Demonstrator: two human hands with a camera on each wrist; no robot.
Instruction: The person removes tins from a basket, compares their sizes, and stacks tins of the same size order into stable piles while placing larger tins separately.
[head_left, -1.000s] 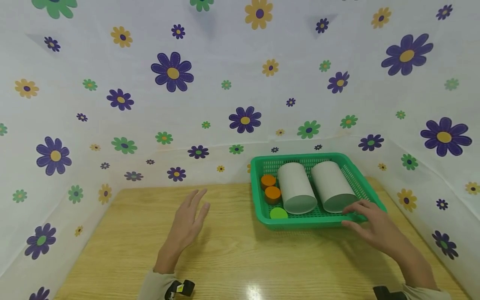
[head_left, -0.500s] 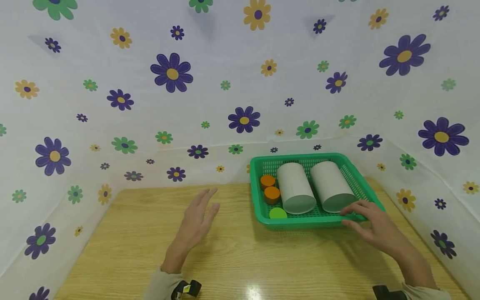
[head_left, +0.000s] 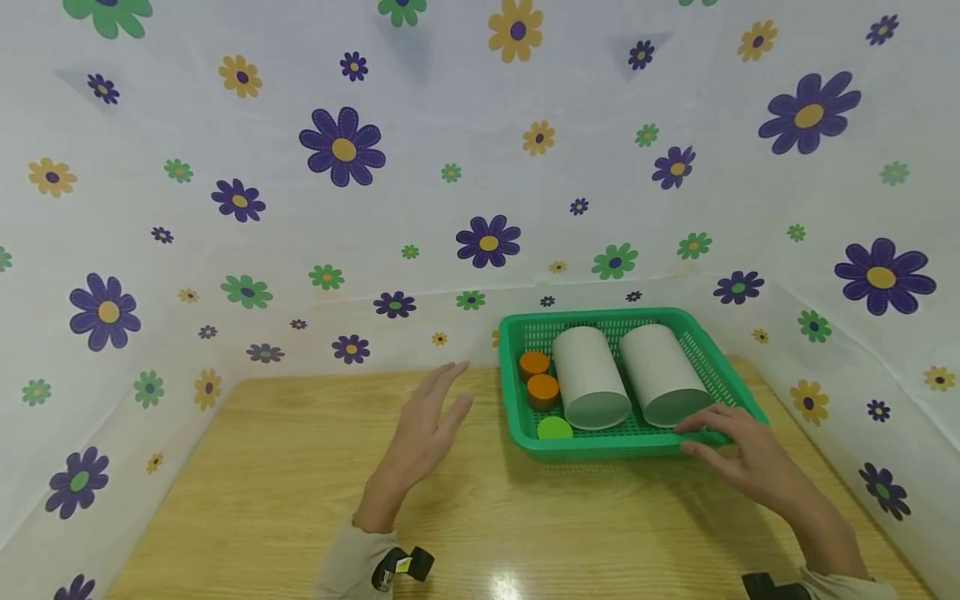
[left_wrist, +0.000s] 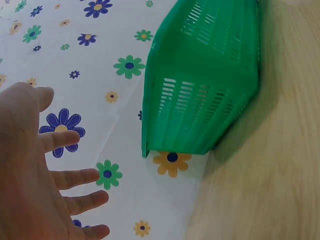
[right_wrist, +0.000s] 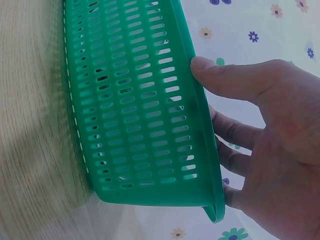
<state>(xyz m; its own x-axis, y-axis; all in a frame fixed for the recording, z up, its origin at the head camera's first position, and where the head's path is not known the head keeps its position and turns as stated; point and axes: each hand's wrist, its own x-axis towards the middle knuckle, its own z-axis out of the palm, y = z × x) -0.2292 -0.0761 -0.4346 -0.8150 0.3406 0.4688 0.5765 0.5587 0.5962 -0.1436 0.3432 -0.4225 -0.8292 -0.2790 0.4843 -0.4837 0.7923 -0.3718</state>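
Note:
A green plastic basket (head_left: 600,450) sits at the back right of the table. Inside it lie two white cylinders (head_left: 588,367) side by side, two orange discs (head_left: 543,388) and a light green disc (head_left: 555,428). My right hand (head_left: 753,458) holds the basket's front rim near its right corner. In the right wrist view the thumb (right_wrist: 220,75) lies against the rim, with the fingers on its other side. My left hand (head_left: 422,437) hovers over the table left of the basket, fingers spread and touching nothing. In the left wrist view a gap separates it from the basket wall (left_wrist: 195,110).
A wooden table (head_left: 300,467) carries the basket. White cloth with printed flowers (head_left: 420,208) closes off the back and both sides, close behind the basket. Each wrist wears a black camera mount (head_left: 401,567).
My left hand has moved right and slightly forward, closer to the basket. The right hand stays at the front rim, and the basket holds its place.

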